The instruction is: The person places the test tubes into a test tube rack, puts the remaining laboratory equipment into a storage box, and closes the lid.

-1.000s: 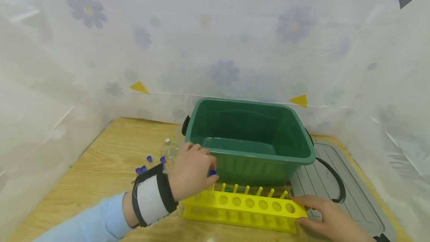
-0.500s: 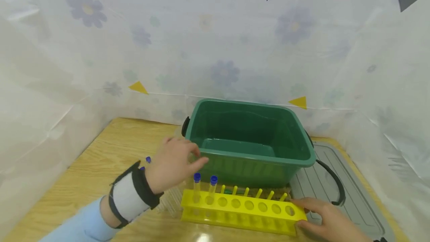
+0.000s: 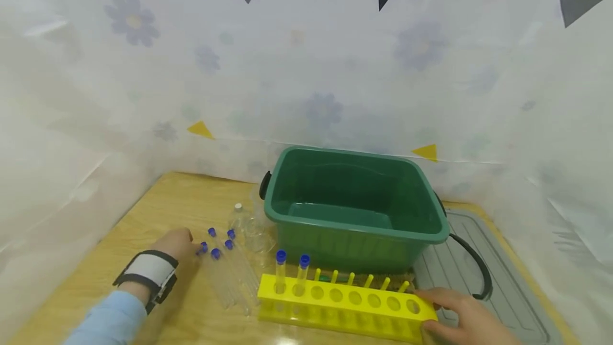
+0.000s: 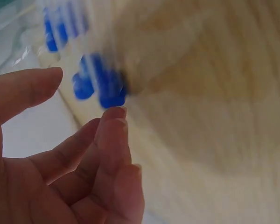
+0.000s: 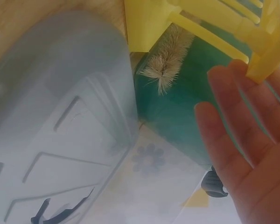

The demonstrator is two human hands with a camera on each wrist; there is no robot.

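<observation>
Tubes (image 3: 229, 268) with blue caps lie loose on the table (image 3: 158, 212), left of the yellow rack (image 3: 345, 305) — your left hand (image 3: 174, 243) has left the rack, where two capped tubes now stand, and dropped back to this pile. Its fingers (image 4: 109, 135) are relaxed and slightly spread, tips just at the caps (image 4: 100, 86), gripping nothing. Your right hand (image 3: 462, 313) lies flat and unclenched against the rack's right end. Behind the rack sits the green bin (image 3: 354, 209), a grey lid (image 3: 503, 281) to its right — flowered sheeting (image 3: 306, 68) walls the space.
</observation>
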